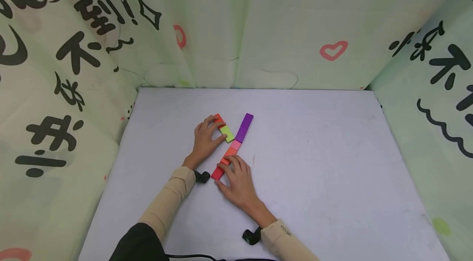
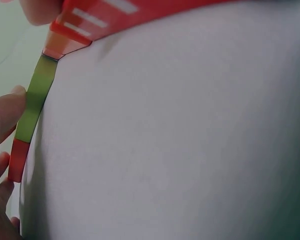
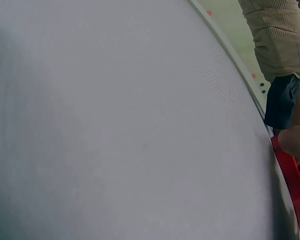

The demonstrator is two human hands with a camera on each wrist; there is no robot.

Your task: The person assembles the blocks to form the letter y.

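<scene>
Along the table's left edge a pale green curtain (image 1: 55, 101) printed with black brush characters hangs in soft folds, and the same cloth closes the far edge and the right edge, so the flat grey table (image 1: 314, 162) is walled on three sides. A little left of the table's middle lies a short run of flat rectangular blocks with sharp corners and matte faces. The left hand (image 1: 205, 140) lies on the leftmost pair, an orange block (image 1: 219, 119) touching a lime-green block (image 1: 227, 133) end to end; its fingers are laid nearly straight over them and the thumb presses the green one's near side, as the left wrist view shows along the green edge (image 2: 36, 97). Just beside these, a long purple block (image 1: 244, 127) slants toward the far edge, its near end meeting a small pink block (image 1: 235, 145), then an orange-red block (image 1: 229, 153), then a red block (image 1: 217, 173), all in one slanted line. The right hand (image 1: 238, 181) rests flat on the near end of that line, fingers spread and straight, covering part of the orange-red and red pieces. Both beige ribbed sleeves (image 1: 166, 199) enter from the near edge, each wrist carrying a small black device (image 1: 201, 176). To the right of the blocks the bare table runs unbroken to the right edge.
</scene>
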